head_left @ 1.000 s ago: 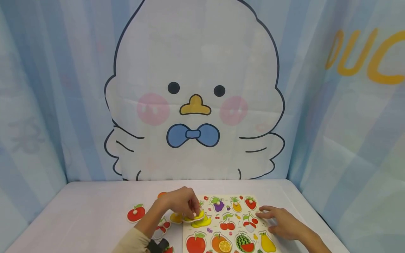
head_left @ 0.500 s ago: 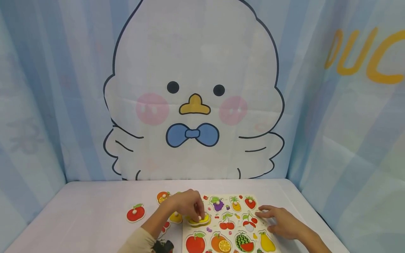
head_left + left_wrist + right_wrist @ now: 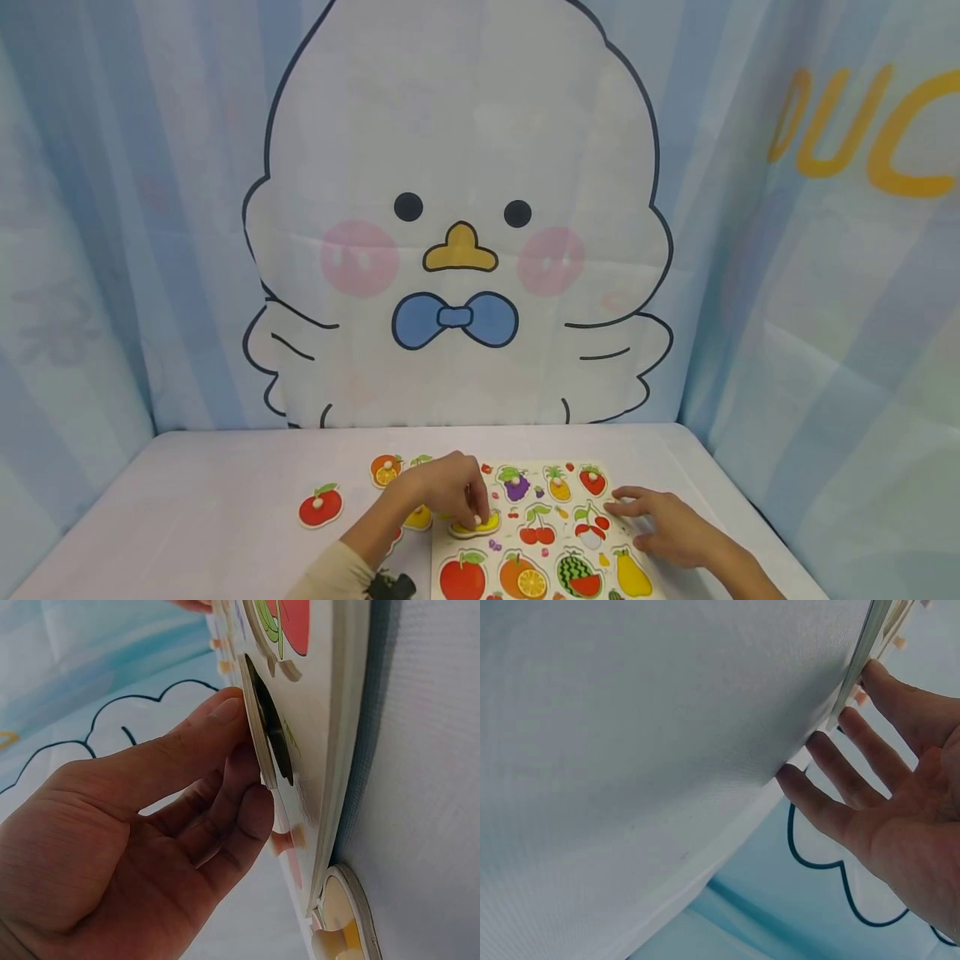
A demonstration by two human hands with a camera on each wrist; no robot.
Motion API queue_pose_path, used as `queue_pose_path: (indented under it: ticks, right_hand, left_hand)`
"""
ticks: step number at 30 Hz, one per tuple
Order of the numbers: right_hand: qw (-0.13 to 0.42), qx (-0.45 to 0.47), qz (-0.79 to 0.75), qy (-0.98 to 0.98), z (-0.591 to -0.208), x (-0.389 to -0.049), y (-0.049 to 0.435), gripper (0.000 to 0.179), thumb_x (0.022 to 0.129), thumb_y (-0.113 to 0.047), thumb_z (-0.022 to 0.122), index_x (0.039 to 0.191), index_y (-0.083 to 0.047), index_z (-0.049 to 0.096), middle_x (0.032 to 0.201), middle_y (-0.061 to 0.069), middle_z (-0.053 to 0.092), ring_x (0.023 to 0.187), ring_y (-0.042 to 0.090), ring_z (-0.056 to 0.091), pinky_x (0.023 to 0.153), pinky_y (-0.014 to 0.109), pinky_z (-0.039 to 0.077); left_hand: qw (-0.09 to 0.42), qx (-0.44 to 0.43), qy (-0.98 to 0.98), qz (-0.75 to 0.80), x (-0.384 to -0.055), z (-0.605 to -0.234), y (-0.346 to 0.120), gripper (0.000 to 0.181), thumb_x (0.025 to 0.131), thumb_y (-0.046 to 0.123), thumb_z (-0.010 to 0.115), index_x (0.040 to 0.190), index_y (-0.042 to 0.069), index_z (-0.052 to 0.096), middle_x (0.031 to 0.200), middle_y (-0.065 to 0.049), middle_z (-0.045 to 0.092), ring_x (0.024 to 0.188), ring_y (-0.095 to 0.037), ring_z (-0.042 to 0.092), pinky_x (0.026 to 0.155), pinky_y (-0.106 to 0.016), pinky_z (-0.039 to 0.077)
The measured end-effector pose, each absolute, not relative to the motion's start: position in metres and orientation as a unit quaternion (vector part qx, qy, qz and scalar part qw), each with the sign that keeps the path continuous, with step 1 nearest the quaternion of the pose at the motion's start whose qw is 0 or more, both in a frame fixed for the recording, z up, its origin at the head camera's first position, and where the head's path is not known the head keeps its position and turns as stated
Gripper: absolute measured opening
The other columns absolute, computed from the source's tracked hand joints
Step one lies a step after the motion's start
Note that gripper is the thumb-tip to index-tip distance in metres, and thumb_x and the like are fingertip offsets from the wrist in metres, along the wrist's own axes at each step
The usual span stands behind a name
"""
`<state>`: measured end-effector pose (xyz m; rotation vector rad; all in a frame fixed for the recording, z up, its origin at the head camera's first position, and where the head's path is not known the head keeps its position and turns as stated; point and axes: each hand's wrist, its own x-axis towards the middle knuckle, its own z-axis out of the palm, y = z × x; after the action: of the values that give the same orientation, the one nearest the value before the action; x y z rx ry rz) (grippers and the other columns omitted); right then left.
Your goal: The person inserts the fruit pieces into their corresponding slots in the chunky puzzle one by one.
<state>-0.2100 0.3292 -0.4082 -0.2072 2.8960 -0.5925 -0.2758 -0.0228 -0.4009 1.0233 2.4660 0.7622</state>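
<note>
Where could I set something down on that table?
Bare white table spreads left of the loose red apple piece; a thin strip runs between the puzzle board and the curtain. It's crowded between apple and board: orange piece, yellow piece, an arm.

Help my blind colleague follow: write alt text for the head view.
A left hand holds a banana piece at a fruit puzzle board, the right hand at its right edge. Loose fruit pieces lie on the white table before a cartoon bird backdrop.

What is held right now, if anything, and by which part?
The left hand pinches the banana piece by its knob; the right hand, beside the puzzle board, holds nothing.
</note>
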Motion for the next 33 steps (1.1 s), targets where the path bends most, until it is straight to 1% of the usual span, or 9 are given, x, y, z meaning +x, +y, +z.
queue_pose_path:
  ticks: [13,27,33]
  right_hand:
    - [0.087,-0.071,-0.195,0.974,-0.4087,-0.2106,0.3297,0.052,0.081,-0.001,0.084,0.128,-0.02,0.076,0.144,0.005,0.063,0.132,0.04,0.056,0.109,0.068,0.042]
    - [0.089,-0.103,-0.2,0.97,-0.4101,-0.2134,0.3338,0.052,0.081,0.001,0.083,0.129,-0.017,0.075,0.144,0.009,0.062,0.132,0.042,0.055,0.109,0.069,0.041]
    - [0.091,-0.106,-0.203,0.969,-0.4094,-0.2123,0.3348,0.052,0.081,0.001,0.082,0.13,-0.015,0.074,0.144,0.01,0.062,0.132,0.043,0.055,0.108,0.07,0.041]
  left_hand:
    - [0.173,0.361,0.877,0.267,-0.2741,-0.4036,-0.0218,0.011,0.081,0.003,0.087,0.082,0.014,0.082,0.071,0.012,0.069,0.064,-0.002,0.055,0.063,-0.017,0.05]
    - [0.182,0.36,0.871,0.281,-0.2725,-0.4048,-0.0241,0.012,0.081,0.002,0.086,0.082,0.013,0.082,0.072,0.011,0.069,0.065,-0.002,0.054,0.064,-0.017,0.05]
    - [0.184,0.368,0.866,0.286,-0.2749,-0.4025,-0.0279,0.012,0.082,0.004,0.086,0.089,0.014,0.083,0.073,0.009,0.067,0.066,-0.003,0.054,0.063,-0.018,0.049]
